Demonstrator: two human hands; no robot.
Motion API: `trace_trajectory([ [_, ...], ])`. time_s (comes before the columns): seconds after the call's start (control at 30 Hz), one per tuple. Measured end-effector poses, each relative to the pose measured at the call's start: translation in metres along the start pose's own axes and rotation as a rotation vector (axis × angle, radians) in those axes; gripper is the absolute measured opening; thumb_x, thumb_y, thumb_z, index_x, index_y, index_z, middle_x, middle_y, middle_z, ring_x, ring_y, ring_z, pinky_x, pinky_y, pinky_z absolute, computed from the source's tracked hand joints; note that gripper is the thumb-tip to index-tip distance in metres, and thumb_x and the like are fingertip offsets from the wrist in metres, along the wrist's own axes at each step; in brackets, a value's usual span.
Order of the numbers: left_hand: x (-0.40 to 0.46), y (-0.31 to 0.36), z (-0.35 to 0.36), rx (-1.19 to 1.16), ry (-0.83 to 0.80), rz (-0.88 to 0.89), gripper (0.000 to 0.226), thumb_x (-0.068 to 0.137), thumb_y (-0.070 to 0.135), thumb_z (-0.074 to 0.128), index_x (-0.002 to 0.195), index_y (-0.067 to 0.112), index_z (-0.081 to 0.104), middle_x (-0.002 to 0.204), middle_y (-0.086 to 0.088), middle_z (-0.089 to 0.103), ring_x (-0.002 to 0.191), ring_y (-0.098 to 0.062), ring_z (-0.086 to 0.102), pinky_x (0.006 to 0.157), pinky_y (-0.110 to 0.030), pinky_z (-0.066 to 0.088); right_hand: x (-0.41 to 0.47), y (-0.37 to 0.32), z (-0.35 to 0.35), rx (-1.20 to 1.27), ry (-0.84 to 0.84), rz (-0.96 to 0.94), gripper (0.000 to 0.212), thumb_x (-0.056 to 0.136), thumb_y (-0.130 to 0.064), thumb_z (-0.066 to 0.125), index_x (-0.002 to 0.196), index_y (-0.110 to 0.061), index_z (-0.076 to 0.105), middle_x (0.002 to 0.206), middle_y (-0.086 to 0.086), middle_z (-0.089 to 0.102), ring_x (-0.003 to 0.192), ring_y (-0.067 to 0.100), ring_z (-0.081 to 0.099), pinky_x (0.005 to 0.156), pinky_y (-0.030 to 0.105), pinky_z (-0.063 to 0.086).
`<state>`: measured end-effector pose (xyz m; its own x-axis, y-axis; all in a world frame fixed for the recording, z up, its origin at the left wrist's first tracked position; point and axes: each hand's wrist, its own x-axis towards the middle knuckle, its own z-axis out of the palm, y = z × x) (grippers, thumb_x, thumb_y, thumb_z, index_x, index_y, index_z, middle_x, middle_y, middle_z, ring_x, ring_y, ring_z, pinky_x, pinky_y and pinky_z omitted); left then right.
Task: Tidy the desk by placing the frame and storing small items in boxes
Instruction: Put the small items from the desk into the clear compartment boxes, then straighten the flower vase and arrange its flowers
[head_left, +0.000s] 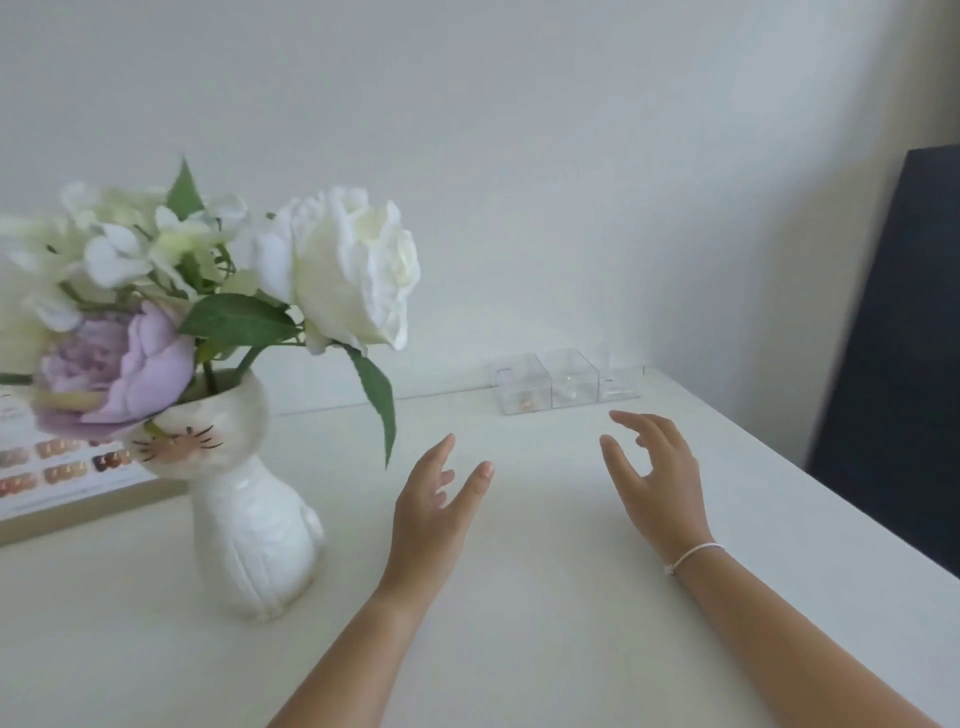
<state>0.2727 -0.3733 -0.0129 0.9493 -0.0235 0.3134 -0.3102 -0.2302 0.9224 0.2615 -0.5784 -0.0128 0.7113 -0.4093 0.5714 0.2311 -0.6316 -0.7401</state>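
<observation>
Nearest, two bare forearms reaching forward over the pale desk (519, 597). On the right wrist, a thin white bracelet (693, 556). Left hand (434, 499) held out above the desk top, fingers spread and empty, thumb angled off to the right. Right hand (652, 467) a little farther forward, fingers loosely curled and apart, nothing between them. To the left of the left hand, just beside it, a white cat-shaped vase (249, 514) standing upright, filled with white and lilac flowers (343, 270). Behind the vase, at the left edge, the frame (67, 483) with rows of small coloured pieces, partly hidden by vase and blooms, well apart from both hands. Farther back, against the wall, three clear boxes (566, 384) in a row, touching one another, near the right fingertips but ahead of them, not touched. Inside the leftmost box, a small orange item (525, 402); contents of the others too faint to tell. At far right, a dark panel (904, 338).
</observation>
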Motion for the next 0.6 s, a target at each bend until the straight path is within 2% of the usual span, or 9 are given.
trace_trajectory([
  [0.07, -0.027, 0.004, -0.02, 0.005, -0.014, -0.019, 0.052, 0.082, 0.043, 0.059, 0.131, 0.035, 0.043, 0.134, 0.011, 0.05, 0.099, 0.015, 0.046, 0.073, -0.003, 0.036, -0.023, -0.015, -0.001, 0.029, -0.035, -0.012, 0.026, 0.084, -0.025, 0.059, 0.109, -0.028, 0.059, 0.107, -0.012, 0.05, 0.1, 0.013, 0.049, 0.094, 0.052, 0.041],
  [0.13, -0.052, 0.007, -0.041, 0.004, -0.025, -0.033, 0.05, 0.083, 0.042, 0.058, 0.13, 0.036, 0.043, 0.132, 0.008, 0.051, 0.103, 0.009, 0.049, 0.073, -0.004, 0.037, -0.045, -0.029, 0.0, 0.059, -0.062, -0.024, 0.026, 0.084, -0.027, 0.059, 0.11, -0.03, 0.059, 0.107, -0.013, 0.05, 0.099, 0.012, 0.05, 0.093, 0.049, 0.042],
  [0.2, -0.073, 0.008, -0.06, -0.006, -0.023, -0.037, 0.048, 0.083, 0.039, 0.058, 0.13, 0.035, 0.045, 0.131, 0.004, 0.053, 0.107, 0.002, 0.051, 0.074, -0.003, 0.039, -0.066, -0.043, 0.003, 0.081, -0.107, -0.039, 0.026, 0.083, -0.029, 0.06, 0.11, -0.032, 0.058, 0.108, -0.014, 0.051, 0.097, 0.013, 0.052, 0.089, 0.042, 0.043],
  [0.33, -0.104, 0.009, -0.098, -0.017, -0.003, -0.001, 0.037, 0.085, 0.029, 0.06, 0.121, 0.032, 0.052, 0.125, 0.0, 0.058, 0.106, 0.002, 0.053, 0.071, 0.005, 0.037, -0.098, -0.067, 0.013, 0.11, -0.22, -0.075, 0.028, 0.082, -0.031, 0.061, 0.11, -0.034, 0.057, 0.108, -0.018, 0.05, 0.098, 0.015, 0.053, 0.078, 0.025, 0.036],
  [0.47, -0.117, 0.004, -0.137, -0.011, 0.125, 0.055, 0.022, 0.085, 0.02, 0.062, 0.103, 0.033, 0.059, 0.114, 0.002, 0.063, 0.098, -0.003, 0.057, 0.069, 0.002, 0.038, -0.118, -0.086, 0.028, 0.127, -0.285, -0.088, 0.03, 0.081, -0.033, 0.062, 0.111, -0.034, 0.056, 0.111, -0.016, 0.051, 0.099, 0.014, 0.053, 0.075, 0.012, 0.035],
  [0.6, -0.111, -0.01, -0.172, -0.002, 0.261, 0.039, 0.026, 0.086, 0.021, 0.06, 0.111, 0.027, 0.057, 0.12, 0.008, 0.057, 0.105, -0.014, 0.056, 0.071, -0.008, 0.041, -0.131, -0.107, 0.056, 0.156, -0.387, -0.101, 0.037, 0.079, -0.038, 0.062, 0.114, -0.038, 0.053, 0.114, -0.019, 0.049, 0.102, 0.01, 0.052, 0.077, 0.01, 0.035],
])
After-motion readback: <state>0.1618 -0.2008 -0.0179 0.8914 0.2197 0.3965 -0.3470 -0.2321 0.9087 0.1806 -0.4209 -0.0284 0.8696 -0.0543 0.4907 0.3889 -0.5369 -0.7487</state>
